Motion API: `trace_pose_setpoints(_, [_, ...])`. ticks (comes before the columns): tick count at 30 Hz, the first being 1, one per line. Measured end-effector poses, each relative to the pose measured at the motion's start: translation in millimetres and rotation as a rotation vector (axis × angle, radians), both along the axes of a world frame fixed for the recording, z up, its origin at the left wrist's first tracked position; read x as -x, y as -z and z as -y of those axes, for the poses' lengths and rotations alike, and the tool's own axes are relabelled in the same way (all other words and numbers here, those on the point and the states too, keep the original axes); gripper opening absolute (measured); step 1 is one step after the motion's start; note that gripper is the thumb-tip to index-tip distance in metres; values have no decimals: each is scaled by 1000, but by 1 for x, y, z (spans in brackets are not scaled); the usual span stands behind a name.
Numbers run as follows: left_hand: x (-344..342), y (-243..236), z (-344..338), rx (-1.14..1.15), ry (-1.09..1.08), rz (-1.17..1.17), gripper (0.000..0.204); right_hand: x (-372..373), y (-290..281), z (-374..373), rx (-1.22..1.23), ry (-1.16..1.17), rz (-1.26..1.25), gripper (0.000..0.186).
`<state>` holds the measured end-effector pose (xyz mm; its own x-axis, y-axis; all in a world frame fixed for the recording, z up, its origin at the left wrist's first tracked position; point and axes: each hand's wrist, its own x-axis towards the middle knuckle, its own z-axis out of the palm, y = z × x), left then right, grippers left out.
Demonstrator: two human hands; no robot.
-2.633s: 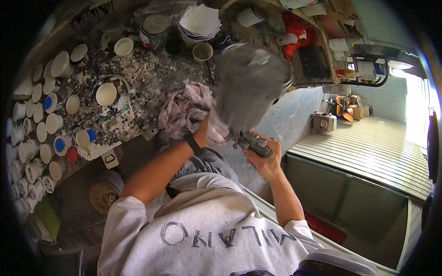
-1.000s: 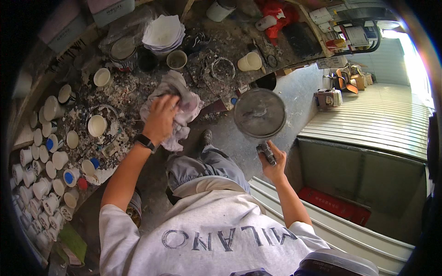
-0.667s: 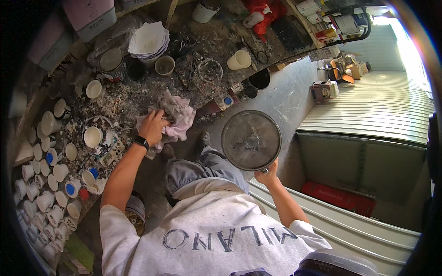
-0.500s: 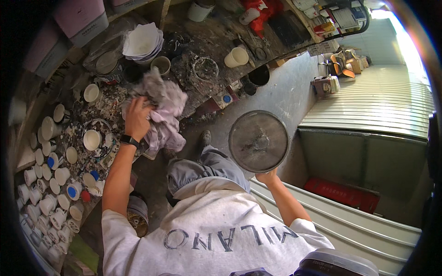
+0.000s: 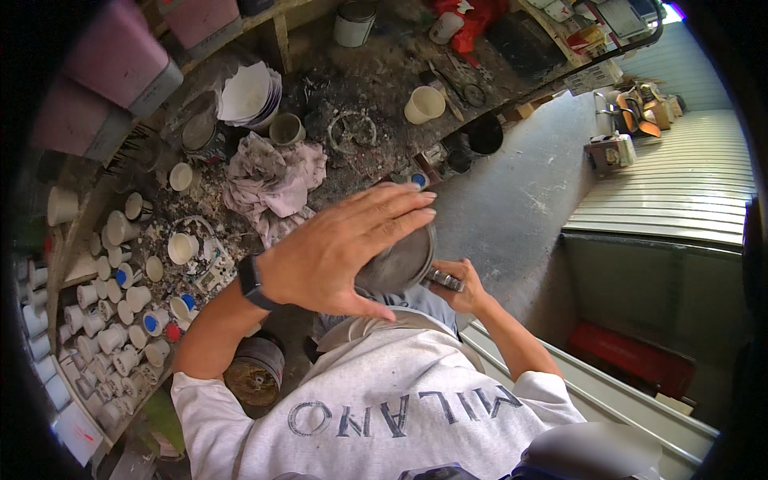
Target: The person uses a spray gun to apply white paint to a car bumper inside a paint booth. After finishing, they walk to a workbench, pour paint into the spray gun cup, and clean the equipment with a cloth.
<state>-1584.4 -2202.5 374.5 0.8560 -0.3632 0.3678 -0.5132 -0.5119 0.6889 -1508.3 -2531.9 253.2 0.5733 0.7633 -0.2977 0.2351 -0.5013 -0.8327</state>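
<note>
My left hand (image 5: pixel 340 252), wearing a dark watch, is raised high with fingers stretched and thumb apart, holding nothing. Below it in the picture, a round dark-grey dish-like disc with a raised rim (image 5: pixel 398 266) is partly hidden; whether the hand touches it I cannot tell. My right hand (image 5: pixel 466 286) is closed on a short grey part, apparently a handle, at the disc's right edge. A crumpled pinkish rag with grey stains (image 5: pixel 272 180) lies on the paint-splattered workbench, beyond my left hand.
Several small white tubs (image 5: pixel 112 336) crowd the bench's left side. Stacked white paper cones (image 5: pixel 246 94), a beige cup (image 5: pixel 424 105) and a metal can (image 5: pixel 354 24) stand farther back. A bucket with brown contents (image 5: pixel 254 372) is on the floor, near my left elbow.
My left hand has let go of the rag, left it on the bench and come right, over the disc. My right hand has drawn the disc left, now partly covered.
</note>
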Motion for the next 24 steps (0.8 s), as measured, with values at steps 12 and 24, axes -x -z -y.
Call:
trace_pose_setpoints(12, [-85, 54, 108, 526, -883, -104, 55, -74, 41, 23, -77, 113, 375, 88])
trace_pose_setpoints(24, [-81, 80, 120, 1594, -279, -298, 84, -155, 41, 91, -226, 185, 241, 61])
